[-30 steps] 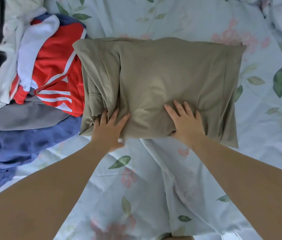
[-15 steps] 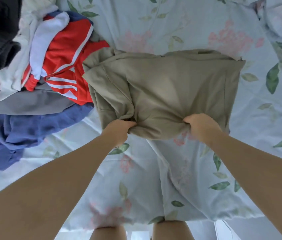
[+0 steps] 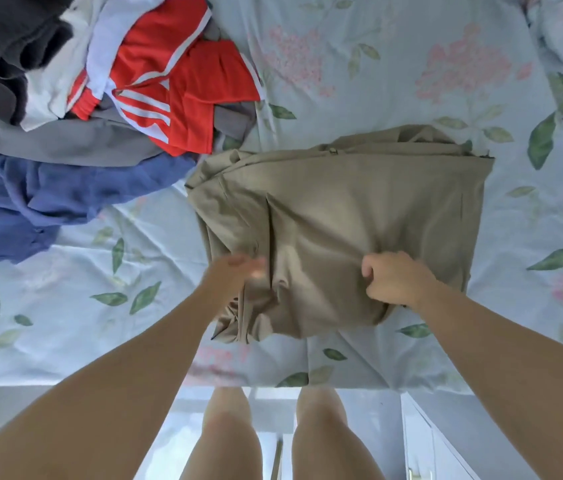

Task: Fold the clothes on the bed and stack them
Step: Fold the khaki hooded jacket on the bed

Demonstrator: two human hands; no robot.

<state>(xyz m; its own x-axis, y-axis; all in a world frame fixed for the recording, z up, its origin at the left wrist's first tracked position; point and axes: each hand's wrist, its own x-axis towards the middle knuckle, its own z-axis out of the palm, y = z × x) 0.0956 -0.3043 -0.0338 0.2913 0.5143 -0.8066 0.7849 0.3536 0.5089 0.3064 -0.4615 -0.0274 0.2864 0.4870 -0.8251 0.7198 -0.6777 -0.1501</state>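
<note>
Folded khaki garment (image 3: 359,216) is gripped by curled fingers of the right hand (image 3: 392,280). The left hand (image 3: 235,277) is blurred, its hold unclear. Lifting onto a stack is judged next.

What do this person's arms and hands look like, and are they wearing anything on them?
The left forearm and right forearm are bare as far as the view shows: no sleeves, watch or bracelet. Neither hand is gloved. The right hand shows no ring. The left hand is motion-blurred, so small details there cannot be told.
</note>
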